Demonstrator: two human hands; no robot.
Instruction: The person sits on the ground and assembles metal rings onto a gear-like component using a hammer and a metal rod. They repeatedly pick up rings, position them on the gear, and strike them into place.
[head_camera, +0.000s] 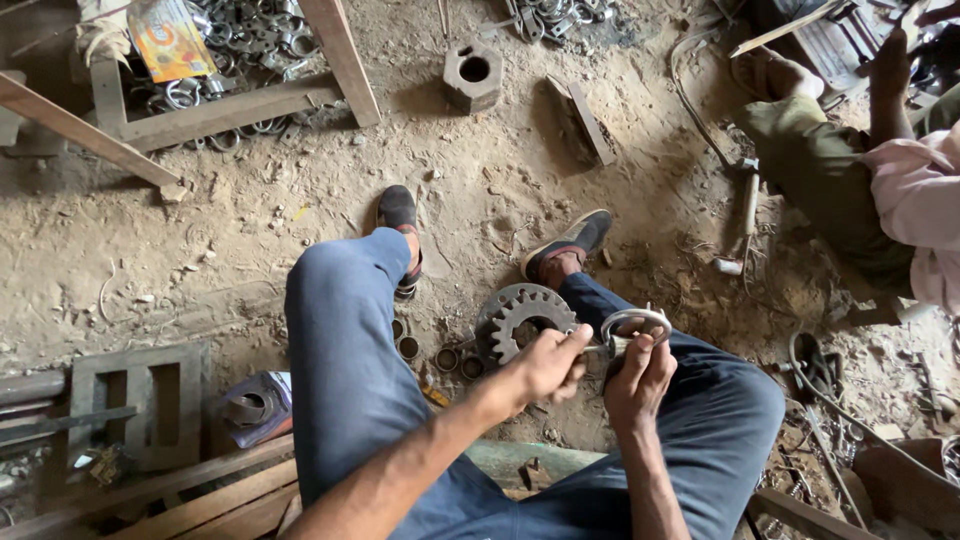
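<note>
Left hand (548, 366) clenched around a thin metal bolt (596, 350), just over the right knee; right hand (640, 372) grasping a round metal clamp ring (634, 322) from below, touching that bolt; toothed gear (521, 318) flat on the dirt floor (200, 240) between both shoes, small rings (446, 359) beside.

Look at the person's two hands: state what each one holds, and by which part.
The right hand holds a metal ring clamp by its lower edge. The left hand pinches something small at the clamp's left end; what it is cannot be told.
</note>
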